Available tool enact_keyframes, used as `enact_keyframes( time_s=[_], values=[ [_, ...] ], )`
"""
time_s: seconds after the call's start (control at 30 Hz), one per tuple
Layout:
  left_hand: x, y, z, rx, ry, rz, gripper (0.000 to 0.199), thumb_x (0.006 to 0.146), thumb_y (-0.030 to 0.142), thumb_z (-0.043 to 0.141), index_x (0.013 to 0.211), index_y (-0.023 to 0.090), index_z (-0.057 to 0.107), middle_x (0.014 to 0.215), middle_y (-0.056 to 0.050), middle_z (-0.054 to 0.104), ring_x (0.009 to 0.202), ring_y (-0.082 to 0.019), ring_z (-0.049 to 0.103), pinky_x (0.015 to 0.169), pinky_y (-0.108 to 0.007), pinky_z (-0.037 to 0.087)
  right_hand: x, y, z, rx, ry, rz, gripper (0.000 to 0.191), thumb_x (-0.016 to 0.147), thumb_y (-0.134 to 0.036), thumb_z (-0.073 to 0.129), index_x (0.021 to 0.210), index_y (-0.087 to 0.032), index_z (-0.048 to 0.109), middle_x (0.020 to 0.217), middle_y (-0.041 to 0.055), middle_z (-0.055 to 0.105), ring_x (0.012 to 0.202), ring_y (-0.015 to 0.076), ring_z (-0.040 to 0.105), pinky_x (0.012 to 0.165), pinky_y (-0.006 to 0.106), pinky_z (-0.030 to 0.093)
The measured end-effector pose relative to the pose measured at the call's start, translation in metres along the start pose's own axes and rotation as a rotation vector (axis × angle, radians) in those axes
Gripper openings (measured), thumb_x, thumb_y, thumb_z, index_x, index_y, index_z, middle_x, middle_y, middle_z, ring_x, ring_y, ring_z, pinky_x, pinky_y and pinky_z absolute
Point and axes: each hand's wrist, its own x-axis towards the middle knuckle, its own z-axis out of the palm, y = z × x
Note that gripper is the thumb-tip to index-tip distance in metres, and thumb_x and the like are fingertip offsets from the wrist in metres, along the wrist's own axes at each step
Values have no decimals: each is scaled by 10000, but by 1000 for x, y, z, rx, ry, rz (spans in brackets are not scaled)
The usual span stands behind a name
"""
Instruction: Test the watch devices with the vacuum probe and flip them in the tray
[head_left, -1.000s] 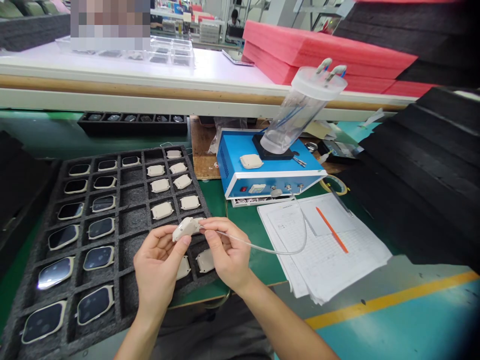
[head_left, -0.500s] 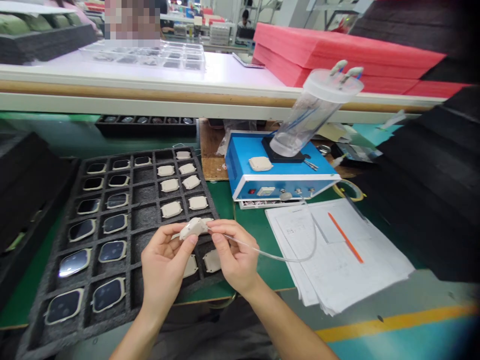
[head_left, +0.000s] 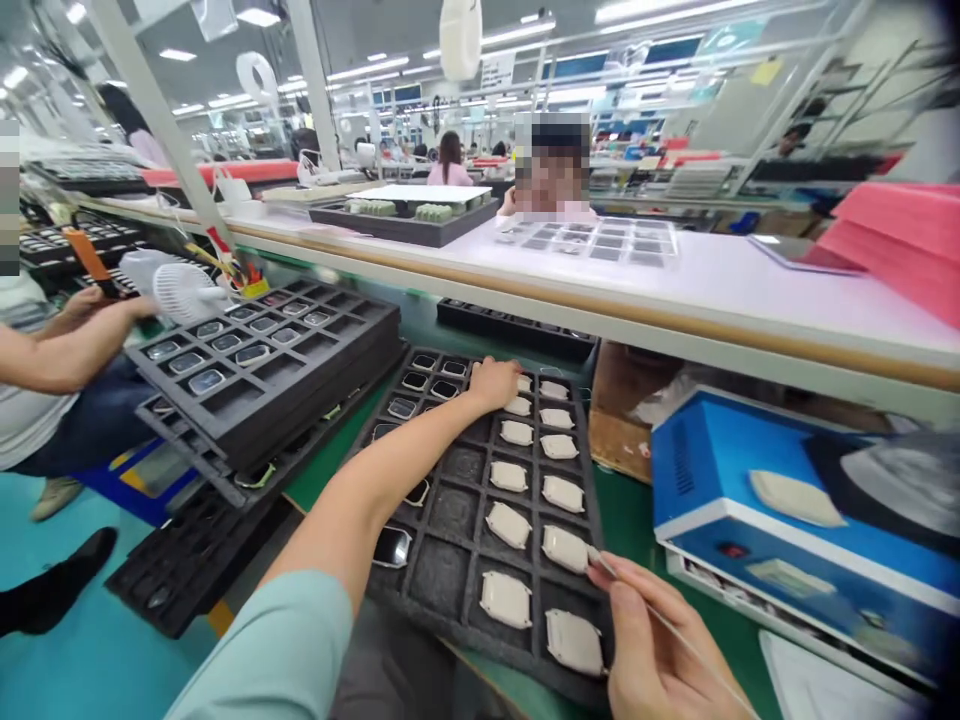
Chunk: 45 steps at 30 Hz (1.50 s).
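A dark grey foam tray lies on the green bench, with beige watch cases in its two right columns and dark-screened watch faces at left. My left hand reaches to the tray's far end, fingers bent down over a compartment; whatever they grip is hidden. At the near right, my right hand pinches a thin clear tube between thumb and fingers. Its fingertips are at the right edge of a beige watch case, which sits in its compartment.
Right of the tray stands a blue machine bearing another beige case. A shelf crosses above the bench's back. Stacked foam trays rise at left, beside a small white fan and a co-worker's arm.
The view has turned left. My left hand has left the near pair of hands and moved to the tray's far end. My right hand, with the tube, is now beside the right column.
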Motion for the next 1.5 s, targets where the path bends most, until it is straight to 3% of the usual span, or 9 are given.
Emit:
enact_keyframes(
  time_s=[0.17, 0.37, 0.5, 0.67, 0.77, 0.9, 1.1, 1.27, 1.5],
  values=[
    [0, -10, 19, 35, -24, 33, 349, 1005, 370, 675, 1294, 175, 667, 1368, -118, 657, 1241, -282, 646, 1057, -535, 543, 0, -3, -1, 12, -46, -12, 269, 881, -429, 807, 812, -171, 772, 878, 105, 791, 670, 219, 795, 614, 311, 681],
    [7, -35, -9, 4, -52, 33, 342, 1004, 381, 676, 1267, 164, 675, 1323, -112, 675, 1174, -263, 675, 1015, -501, 570, 7, 7, -7, 52, -136, -88, 113, 944, -286, 732, 913, -193, 788, 981, 111, 800, 809, 240, 820, 676, 351, 727],
    [14, -43, -25, -63, -58, 68, 276, 993, 392, 681, 1086, 135, 723, 1188, -83, 725, 1108, -236, 701, 1038, -472, 550, 9, 12, -2, 85, -108, -80, 101, 972, -237, 684, 973, -211, 782, 1097, 114, 794, 931, 237, 817, 744, 359, 735],
    [15, -20, -31, -291, -5, 65, 190, 832, 286, 796, 720, 204, 666, 900, -64, 768, 1128, -226, 698, 1103, -365, 467, 14, 8, 3, 107, -7, -38, 92, 987, -254, 673, 1009, -193, 739, 961, 71, 799, 813, 187, 818, 743, 319, 722],
    [-15, -6, -38, -480, 23, 37, 176, 792, 340, 778, 773, 184, 698, 883, -16, 763, 1062, -196, 708, 1042, -327, 503, 16, 6, 2, 90, 10, -43, 106, 1006, -260, 648, 1021, -187, 723, 923, 56, 794, 781, 166, 810, 732, 295, 713],
    [-101, 15, -41, -841, -55, -12, 206, 723, 280, 812, 895, 177, 766, 856, -50, 792, 832, -216, 740, 916, -408, 595, 14, 7, -1, 108, -48, -107, 93, 1000, -213, 646, 1020, -214, 737, 951, 46, 783, 832, 167, 798, 737, 300, 706],
    [-209, 43, -1, -1274, -65, -247, 436, 706, 318, 878, 1076, 160, 711, 1004, -85, 792, 887, -208, 760, 785, -332, 643, 12, 15, -4, 129, -117, -157, 137, 992, -162, 640, 1026, -249, 741, 1015, 53, 768, 975, 200, 751, 827, 368, 677],
    [-222, 53, 24, -1508, 40, -356, 416, 719, 335, 920, 1036, 150, 726, 1031, -90, 812, 933, -202, 781, 838, -312, 648, 14, 17, -4, 118, -150, -154, 153, 1003, -159, 625, 1068, -247, 732, 1047, 61, 773, 1001, 209, 767, 837, 370, 672],
    [-226, 52, 27, -1520, 38, -340, 372, 713, 286, 953, 976, 147, 731, 945, -89, 841, 842, -200, 816, 764, -250, 650, 16, 15, -4, 109, -153, -170, 175, 1001, -143, 629, 1086, -254, 734, 1059, 58, 788, 1014, 217, 785, 860, 391, 688]
  ],
)
